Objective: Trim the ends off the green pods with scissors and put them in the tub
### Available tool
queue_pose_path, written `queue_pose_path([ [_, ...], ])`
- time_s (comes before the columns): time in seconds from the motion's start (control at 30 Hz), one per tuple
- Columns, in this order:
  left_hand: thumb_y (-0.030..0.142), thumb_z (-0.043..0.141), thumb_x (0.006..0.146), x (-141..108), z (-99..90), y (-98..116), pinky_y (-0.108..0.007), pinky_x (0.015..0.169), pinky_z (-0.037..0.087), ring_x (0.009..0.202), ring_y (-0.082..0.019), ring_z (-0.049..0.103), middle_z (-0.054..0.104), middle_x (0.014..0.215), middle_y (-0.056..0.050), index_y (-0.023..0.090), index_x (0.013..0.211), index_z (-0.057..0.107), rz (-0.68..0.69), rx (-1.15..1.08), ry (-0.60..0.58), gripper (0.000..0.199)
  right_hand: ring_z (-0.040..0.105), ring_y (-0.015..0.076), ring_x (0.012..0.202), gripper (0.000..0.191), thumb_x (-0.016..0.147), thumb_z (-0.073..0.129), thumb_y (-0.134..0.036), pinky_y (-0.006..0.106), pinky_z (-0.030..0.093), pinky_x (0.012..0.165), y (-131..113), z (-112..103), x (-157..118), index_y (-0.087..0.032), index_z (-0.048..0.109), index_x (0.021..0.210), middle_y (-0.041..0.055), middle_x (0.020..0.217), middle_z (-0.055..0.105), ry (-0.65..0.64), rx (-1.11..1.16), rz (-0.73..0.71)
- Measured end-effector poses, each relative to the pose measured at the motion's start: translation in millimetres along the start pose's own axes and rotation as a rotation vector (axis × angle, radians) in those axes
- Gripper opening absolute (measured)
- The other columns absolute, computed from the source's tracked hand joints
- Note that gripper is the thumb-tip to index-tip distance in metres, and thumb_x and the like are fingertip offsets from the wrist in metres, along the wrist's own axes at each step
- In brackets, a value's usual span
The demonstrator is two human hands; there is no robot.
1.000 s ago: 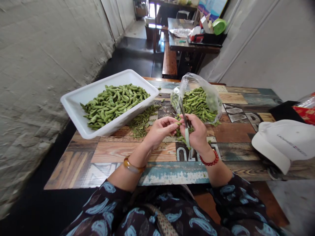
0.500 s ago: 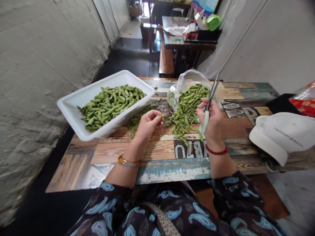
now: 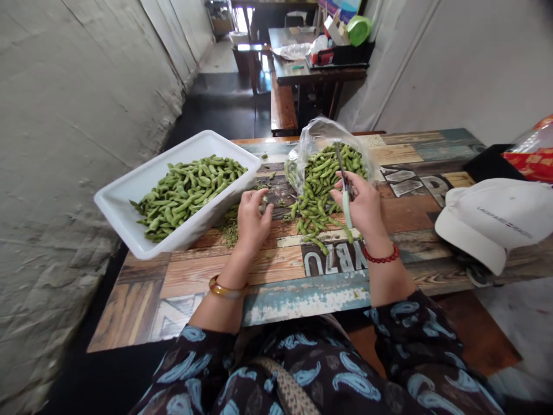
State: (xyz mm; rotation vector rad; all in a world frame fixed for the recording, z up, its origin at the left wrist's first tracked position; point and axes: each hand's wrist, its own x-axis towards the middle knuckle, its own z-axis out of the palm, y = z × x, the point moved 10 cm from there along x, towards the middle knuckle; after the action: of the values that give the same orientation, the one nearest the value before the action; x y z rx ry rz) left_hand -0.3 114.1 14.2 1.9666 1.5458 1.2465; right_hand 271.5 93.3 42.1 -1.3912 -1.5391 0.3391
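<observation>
Closed around the scissors [image 3: 346,205], the right hand [image 3: 363,207] keeps the pale green handle against the palm, with the dark blades pointing away from the person, over the mouth of a clear plastic bag [image 3: 317,128]. Fingers curl on the left hand [image 3: 254,222], which is raised between the bag and a white tub [image 3: 125,196]; something small and greenish shows by the fingertips, but whether they grip it cannot be told.

Green pods lie in two places. One heap of pods [image 3: 194,187] sits inside the tub, well below the rim at its near left corner. Another lot, the loose pods [image 3: 319,202], fills the bag and spills from its opening onto the patterned table [image 3: 207,268], just left of the right hand and beneath it. Small green trimmings [image 3: 230,226] are scattered beside the tub, near the left hand.

An amber bangle [image 3: 227,288] circles the left wrist, and a red bead bracelet [image 3: 380,255] the right. Well to the right, a white cap [image 3: 492,219] rests on the table
</observation>
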Motion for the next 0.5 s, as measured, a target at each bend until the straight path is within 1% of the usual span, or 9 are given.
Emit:
queue_pose_path([
  [0.03,0.017,0.059,0.082,-2,6.5,4,-0.033,0.080,0.048,0.091,-0.020,0.058,0.058,0.102,-0.009,0.017,0.112,0.066,0.028,0.014,-0.039,0.030,0.065,0.0210,0.083,0.037,0.080,0.066,-0.028,0.038,0.054,0.082,1,4,0,-0.021,0.065,0.117,0.0057,0.095,0.070,-0.034,-0.032,-0.010],
  [0.1,0.018,0.057,0.085,-9,27.1,14,-0.033,0.081,0.048,0.089,-0.020,0.058,0.060,0.098,-0.008,0.017,0.109,0.067,0.079,0.011,-0.182,0.026,0.066,0.0232,0.087,0.037,0.078,0.067,-0.025,0.040,0.053,0.085,2,14,0,-0.019,0.067,0.115,0.0068,0.096,0.072,-0.117,-0.108,-0.035],
  [0.17,0.019,0.059,0.086,-20,50.2,27,-0.034,0.083,0.048,0.090,-0.021,0.059,0.061,0.097,-0.008,0.017,0.107,0.068,0.142,0.015,-0.350,0.023,0.067,0.0263,0.094,0.038,0.077,0.068,-0.022,0.042,0.053,0.089,3,25,-3,-0.018,0.067,0.115,0.0093,0.104,0.072,-0.203,-0.184,-0.060],
  [0.23,0.022,0.063,0.085,-31,66.3,37,-0.036,0.084,0.048,0.093,-0.023,0.059,0.061,0.097,-0.009,0.018,0.107,0.068,0.207,0.053,-0.463,0.023,0.066,0.0285,0.100,0.040,0.078,0.068,-0.021,0.042,0.053,0.089,6,35,-7,-0.018,0.066,0.118,0.0118,0.114,0.070,-0.271,-0.244,-0.073],
  [0.3,0.024,0.067,0.083,-37,72.5,44,-0.038,0.086,0.048,0.096,-0.024,0.058,0.060,0.098,-0.009,0.019,0.107,0.068,0.246,0.109,-0.491,0.025,0.066,0.0289,0.102,0.042,0.080,0.066,-0.019,0.042,0.053,0.089,9,43,-10,-0.018,0.065,0.122,0.0132,0.121,0.068,-0.298,-0.293,-0.081],
  [0.37,0.021,0.069,0.080,-39,74.4,45,-0.038,0.086,0.048,0.096,-0.025,0.058,0.060,0.099,-0.010,0.019,0.106,0.067,0.251,0.161,-0.492,0.026,0.066,0.0284,0.105,0.043,0.082,0.062,-0.016,0.040,0.053,0.090,7,48,-13,-0.018,0.063,0.125,0.0131,0.124,0.067,-0.308,-0.315,-0.099],
  [0.43,0.017,0.069,0.078,-39,74.8,42,-0.037,0.083,0.047,0.092,-0.024,0.057,0.061,0.096,-0.009,0.018,0.098,0.066,0.233,0.185,-0.498,0.020,0.065,0.0277,0.106,0.043,0.082,0.062,-0.014,0.039,0.053,0.091,4,55,-16,-0.018,0.063,0.124,0.0119,0.121,0.068,-0.340,-0.315,-0.127],
  [0.5,0.014,0.066,0.079,-37,73.8,38,-0.035,0.079,0.046,0.086,-0.022,0.057,0.061,0.090,-0.008,0.018,0.086,0.065,0.209,0.158,-0.502,0.008,0.066,0.0264,0.102,0.043,0.080,0.064,-0.015,0.037,0.053,0.088,0,63,-20,-0.019,0.064,0.123,0.0104,0.116,0.069,-0.401,-0.303,-0.153],
])
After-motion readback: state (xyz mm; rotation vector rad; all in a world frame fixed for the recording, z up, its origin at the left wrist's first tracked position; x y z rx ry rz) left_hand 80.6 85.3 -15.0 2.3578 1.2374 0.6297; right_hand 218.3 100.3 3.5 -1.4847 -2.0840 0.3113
